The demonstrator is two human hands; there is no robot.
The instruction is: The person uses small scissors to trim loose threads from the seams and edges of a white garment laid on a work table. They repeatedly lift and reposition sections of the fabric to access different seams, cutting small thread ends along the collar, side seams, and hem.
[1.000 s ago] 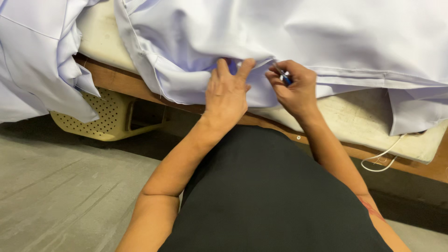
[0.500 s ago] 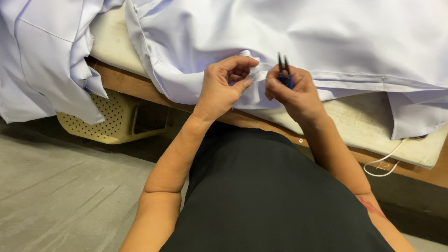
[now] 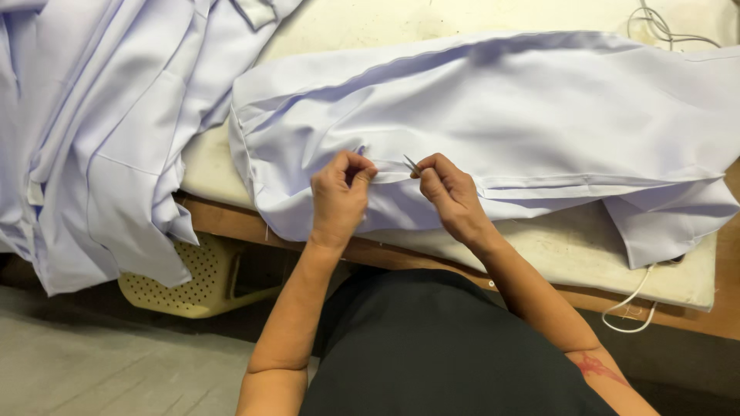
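A pale lilac garment (image 3: 493, 115) lies spread across the padded table (image 3: 570, 246). My left hand (image 3: 339, 196) pinches a fold of its seam between thumb and fingers. Just to the right, my right hand (image 3: 451, 192) grips small metal thread snips (image 3: 411, 163), whose tips point up and left at the same seam. The two hands are a few centimetres apart.
A heap of similar lilac garments (image 3: 92, 131) hangs over the table's left end. Under the table stands a cream perforated plastic basket (image 3: 193, 277). A white cord (image 3: 632, 304) dangles off the wooden front edge at the right; more cords (image 3: 663, 27) lie at the far right.
The view has shifted so more of the tabletop shows. Both hands have moved up onto the garment's seam, the left now pinching the fabric, the snips' tips lowered to it.
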